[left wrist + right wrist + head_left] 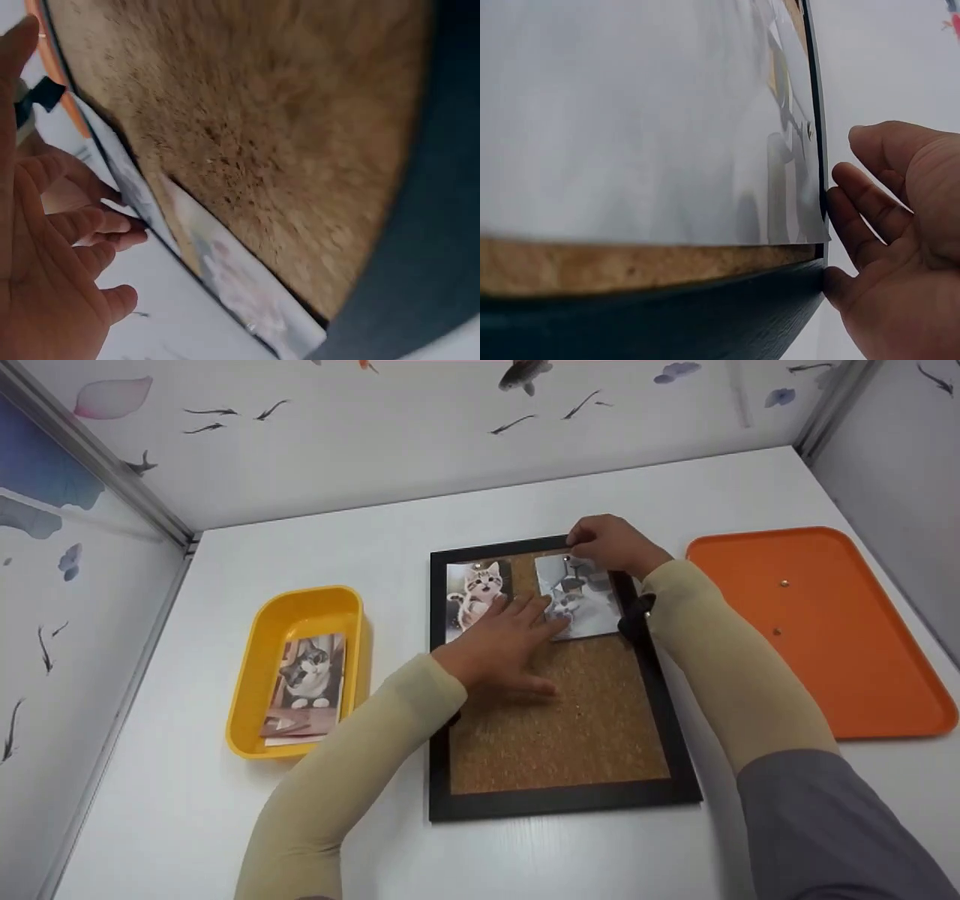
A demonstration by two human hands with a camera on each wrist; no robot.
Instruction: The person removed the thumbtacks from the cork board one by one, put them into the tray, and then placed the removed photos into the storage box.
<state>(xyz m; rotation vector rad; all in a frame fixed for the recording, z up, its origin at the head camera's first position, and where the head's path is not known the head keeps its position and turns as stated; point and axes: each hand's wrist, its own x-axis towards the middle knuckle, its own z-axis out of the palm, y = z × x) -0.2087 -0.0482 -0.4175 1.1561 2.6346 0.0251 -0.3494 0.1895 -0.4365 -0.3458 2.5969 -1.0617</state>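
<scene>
A corkboard (570, 727) with a black frame lies on the table. At its upper left is a kitten photo (484, 581), with a small pin at its top edge. Beside it, at the upper right, lies a greyish cat photo (596, 615); a pin (810, 131) shows near its top edge in the right wrist view. My left hand (499, 645) is spread over the board, its fingers overlapping the lower parts of both photos. My right hand (615, 544) is at the frame's top right corner, fingertips right at the outer edge and nothing between them.
To the left stands a yellow bin (244, 690) holding a stack of photos, a grey-and-white cat photo (309, 679) on top. An orange tray (840, 675) on the right carries two small pins (784, 583). Patterned walls border the table at the back and sides.
</scene>
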